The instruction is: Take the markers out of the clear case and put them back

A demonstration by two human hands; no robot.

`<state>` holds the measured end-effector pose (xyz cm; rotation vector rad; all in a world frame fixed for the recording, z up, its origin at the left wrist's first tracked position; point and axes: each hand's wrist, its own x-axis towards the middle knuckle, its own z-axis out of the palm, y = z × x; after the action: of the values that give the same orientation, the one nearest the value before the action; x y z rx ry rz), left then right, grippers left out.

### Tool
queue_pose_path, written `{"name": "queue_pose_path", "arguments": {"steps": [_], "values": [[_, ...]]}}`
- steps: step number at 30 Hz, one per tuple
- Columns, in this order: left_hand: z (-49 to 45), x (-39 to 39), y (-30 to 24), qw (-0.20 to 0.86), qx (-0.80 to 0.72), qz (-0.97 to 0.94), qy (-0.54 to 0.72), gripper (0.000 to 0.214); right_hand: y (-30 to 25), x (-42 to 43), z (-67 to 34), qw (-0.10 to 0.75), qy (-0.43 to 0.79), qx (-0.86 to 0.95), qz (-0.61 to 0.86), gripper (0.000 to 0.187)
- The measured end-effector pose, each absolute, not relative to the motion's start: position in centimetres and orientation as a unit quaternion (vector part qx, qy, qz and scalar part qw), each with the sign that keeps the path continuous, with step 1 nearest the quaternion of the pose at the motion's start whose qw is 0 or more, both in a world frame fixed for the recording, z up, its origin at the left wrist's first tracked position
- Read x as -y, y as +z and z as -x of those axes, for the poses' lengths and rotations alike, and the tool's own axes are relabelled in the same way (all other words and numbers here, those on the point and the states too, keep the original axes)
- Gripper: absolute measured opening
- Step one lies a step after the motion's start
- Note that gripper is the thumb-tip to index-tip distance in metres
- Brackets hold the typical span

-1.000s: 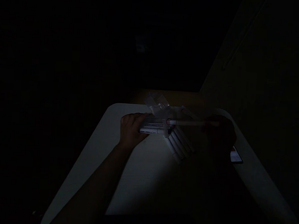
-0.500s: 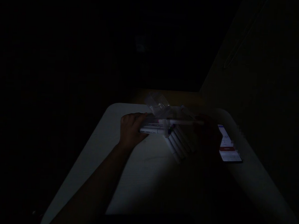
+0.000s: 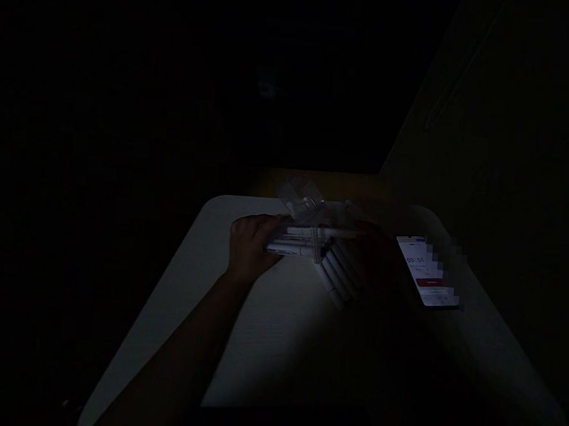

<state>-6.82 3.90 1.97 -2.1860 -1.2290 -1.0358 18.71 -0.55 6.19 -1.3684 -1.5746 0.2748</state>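
My left hand (image 3: 251,246) lies closed over the left ends of white markers (image 3: 292,245), which run sideways through a transparent plastic marker holder (image 3: 317,244). My right hand (image 3: 373,254), very dark in the shadow, is at the right end of a long white marker (image 3: 324,232) lying along the top of the holder. It seems to grip that marker. Several more white markers (image 3: 336,274) fan out towards me below the holder. Their lower ends are dim.
A transparent plastic piece (image 3: 302,198) stands behind the holder. A smartphone (image 3: 423,270) lies on the white table (image 3: 267,340) at the right, its lit screen showing a timer. The room around the table is dark, with a wall (image 3: 485,154) at the right.
My right hand has moved left, carrying the long white marker further over the holder. This has uncovered the phone screen. My left hand has stayed in place.
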Motion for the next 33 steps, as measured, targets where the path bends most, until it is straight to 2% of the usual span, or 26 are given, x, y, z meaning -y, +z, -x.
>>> {"name": "queue_pose_path", "arguments": {"steps": [18, 25, 30, 33], "values": [[6.7, -3.9, 2.0, 0.208, 0.432, 0.796, -0.37, 0.064, 3.9, 0.0, -18.0, 0.395, 0.092, 0.753, 0.519, 0.044], [6.6, -3.9, 2.1, 0.222, 0.433, 0.791, -0.37, 0.064, 4.8, 0.7, -18.0, 0.367, 0.016, 0.772, 0.519, 0.044], [6.6, -3.9, 2.2, 0.231, 0.429, 0.79, -0.372, 0.064, 4.9, 0.5, -18.1, 0.374, 0.034, 0.781, 0.499, 0.043], [6.7, -3.9, 2.1, 0.227, 0.429, 0.79, -0.374, 0.065, 4.2, -0.2, -18.9, 0.373, 0.041, 0.749, 0.546, 0.038]]}}
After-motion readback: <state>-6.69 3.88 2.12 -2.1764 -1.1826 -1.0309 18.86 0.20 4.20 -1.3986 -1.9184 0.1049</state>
